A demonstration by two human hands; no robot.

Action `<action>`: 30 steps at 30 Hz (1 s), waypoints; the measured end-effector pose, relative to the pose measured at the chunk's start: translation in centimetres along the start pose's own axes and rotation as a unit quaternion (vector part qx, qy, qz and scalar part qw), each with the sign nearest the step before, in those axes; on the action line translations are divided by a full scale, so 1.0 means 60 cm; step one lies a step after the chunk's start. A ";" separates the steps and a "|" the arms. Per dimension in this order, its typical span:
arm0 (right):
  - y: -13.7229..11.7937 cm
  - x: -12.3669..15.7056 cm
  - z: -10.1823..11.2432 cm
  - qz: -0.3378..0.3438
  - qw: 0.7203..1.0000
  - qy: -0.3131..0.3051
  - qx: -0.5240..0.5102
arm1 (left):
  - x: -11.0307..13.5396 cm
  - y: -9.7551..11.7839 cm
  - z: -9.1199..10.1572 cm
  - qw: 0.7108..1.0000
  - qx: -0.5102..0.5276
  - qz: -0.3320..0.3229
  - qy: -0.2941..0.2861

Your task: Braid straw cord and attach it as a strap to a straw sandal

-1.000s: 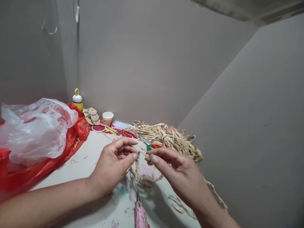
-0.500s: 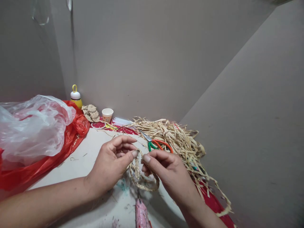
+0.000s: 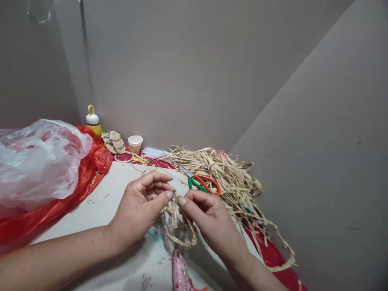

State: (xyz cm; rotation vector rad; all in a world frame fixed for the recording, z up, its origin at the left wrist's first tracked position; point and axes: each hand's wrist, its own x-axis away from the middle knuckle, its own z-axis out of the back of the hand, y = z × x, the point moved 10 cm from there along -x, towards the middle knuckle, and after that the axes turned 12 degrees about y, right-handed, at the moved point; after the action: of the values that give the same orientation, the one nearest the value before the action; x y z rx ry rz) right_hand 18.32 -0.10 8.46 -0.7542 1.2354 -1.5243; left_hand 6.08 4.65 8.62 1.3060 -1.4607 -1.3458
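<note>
A braided straw cord (image 3: 190,242) hangs in a loop between my two hands, above the white board (image 3: 100,206). My left hand (image 3: 142,204) pinches the top of the cord between thumb and forefinger, its other fingers curled. On the right side of the loop, my right hand (image 3: 204,210) grips the cord between thumb and curled fingers; the fingertips are partly hidden. Just below the loop lies a pink glue gun (image 3: 180,268) with its nozzle pointing away from me. Scissors (image 3: 203,182) with orange and green handles rest beyond my right hand.
A heap of dry straw strips (image 3: 224,169) spreads along the back right. Red and clear plastic bags (image 3: 45,161) cover the left side. Along the wall stand a yellow bottle (image 3: 94,123) and a paper cup (image 3: 135,144), near woven straw pieces (image 3: 113,142) and white glue sticks (image 3: 154,152).
My right hand has moved slightly left, closer to my left hand, and the cord loop has narrowed. The whole view has shifted a little.
</note>
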 end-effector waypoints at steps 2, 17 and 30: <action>0.001 0.000 0.000 0.002 1.000 0.001 0.003 | 0.001 0.000 0.000 1.000 0.002 0.003 0.001; 0.014 -0.001 -0.001 -0.011 1.000 0.004 -0.007 | 0.002 -0.002 -0.003 1.000 -0.003 0.025 0.005; 0.020 0.001 -0.009 -0.017 1.000 -0.013 -0.006 | 0.000 -0.023 -0.004 0.997 0.001 0.079 0.000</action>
State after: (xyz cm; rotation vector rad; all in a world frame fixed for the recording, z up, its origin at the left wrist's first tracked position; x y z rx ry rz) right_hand 18.16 0.03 7.14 -0.8040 1.2184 -1.5324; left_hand 6.55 4.68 7.32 1.1638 -1.5319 -1.2417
